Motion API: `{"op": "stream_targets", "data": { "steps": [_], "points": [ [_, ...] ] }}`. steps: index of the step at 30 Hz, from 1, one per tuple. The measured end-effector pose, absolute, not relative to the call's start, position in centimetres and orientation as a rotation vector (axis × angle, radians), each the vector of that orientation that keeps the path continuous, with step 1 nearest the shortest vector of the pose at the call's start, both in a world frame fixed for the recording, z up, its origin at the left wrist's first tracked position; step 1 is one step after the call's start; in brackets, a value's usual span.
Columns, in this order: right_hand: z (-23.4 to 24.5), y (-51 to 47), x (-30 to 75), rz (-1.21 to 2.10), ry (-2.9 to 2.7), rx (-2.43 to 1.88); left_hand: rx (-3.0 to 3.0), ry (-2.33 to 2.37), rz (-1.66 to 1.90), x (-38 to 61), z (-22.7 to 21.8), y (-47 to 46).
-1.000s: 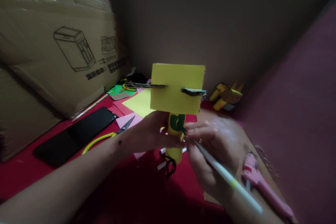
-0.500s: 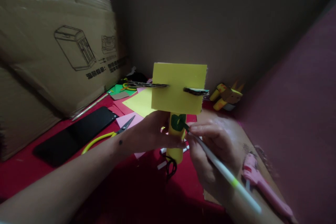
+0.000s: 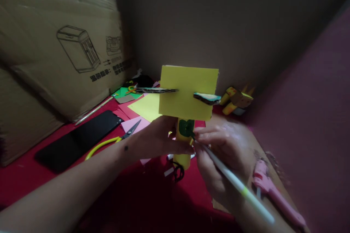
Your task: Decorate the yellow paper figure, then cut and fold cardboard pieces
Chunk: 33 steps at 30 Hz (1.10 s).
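Red tabletop (image 3: 153, 204) spreads below my feed, with a box (image 3: 41, 62) beyond my left hand (image 3: 157, 137), its inside out of view. That hand clasps the tube (image 3: 182, 161) under the yellow card (image 3: 187, 80); my right hand (image 3: 218, 153) pinches a brush (image 3: 232, 176), its tip at the green patch (image 3: 185, 127), though in this gloom I can't confirm contact. Between both hands, the tube should handle as light, stiff yet easily dented; I'd hold it gently, below the patch.

The bare left forearm (image 3: 82, 178) carries a small, round, dark spot (image 3: 126, 148) near the wrist (image 3: 131, 146), and the fingers (image 3: 210, 137) are bare.
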State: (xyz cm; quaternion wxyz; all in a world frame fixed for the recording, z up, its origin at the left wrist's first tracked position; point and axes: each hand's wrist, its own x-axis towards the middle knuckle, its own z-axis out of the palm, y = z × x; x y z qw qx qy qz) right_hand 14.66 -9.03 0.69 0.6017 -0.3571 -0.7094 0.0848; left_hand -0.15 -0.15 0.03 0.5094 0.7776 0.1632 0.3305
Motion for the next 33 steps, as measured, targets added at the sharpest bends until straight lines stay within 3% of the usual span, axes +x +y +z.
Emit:
{"op": "stream_targets", "data": {
  "steps": [33],
  "points": [
    [0.87, -9.11, 14.8, 0.184, -1.658, -0.847, 1.871, 0.371, 0.804, -0.27, -0.06, -0.19]
  ]
}}
